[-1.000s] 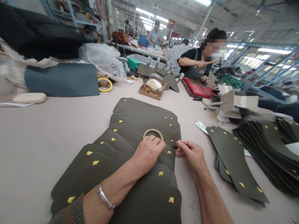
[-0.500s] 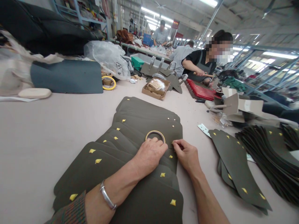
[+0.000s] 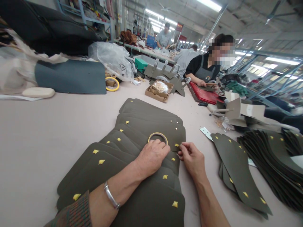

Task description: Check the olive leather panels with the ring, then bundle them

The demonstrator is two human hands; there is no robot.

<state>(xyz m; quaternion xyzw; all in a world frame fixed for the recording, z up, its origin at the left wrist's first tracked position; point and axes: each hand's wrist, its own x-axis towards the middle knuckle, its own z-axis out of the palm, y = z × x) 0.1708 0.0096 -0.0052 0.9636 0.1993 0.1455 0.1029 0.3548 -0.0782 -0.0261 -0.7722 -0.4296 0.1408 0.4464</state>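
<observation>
A fanned row of dark olive leather panels (image 3: 132,148) with small yellow tape squares lies on the table in front of me. My left hand (image 3: 151,156) rests knuckles-up on the panels, fingers curled around a yellow tape roll (image 3: 157,136). My right hand (image 3: 192,157) is at the right edge of a panel, fingers pinched together beside a yellow tape square (image 3: 176,145); what they pinch is too small to make out. A silver bangle (image 3: 111,195) sits on my left wrist.
More olive panels (image 3: 239,170) and a thick dark stack (image 3: 274,157) lie to the right. A cardboard box of gold hardware (image 3: 159,90), a second tape roll (image 3: 113,84), a grey-blue slab (image 3: 71,77) and a plastic bag (image 3: 113,60) stand behind. A person (image 3: 205,67) works across the table over red material (image 3: 203,94).
My right hand shifted left to the panel edge, then back slightly; a yellow tape square now shows beside its fingertips. The person opposite lowered their arm to the red material.
</observation>
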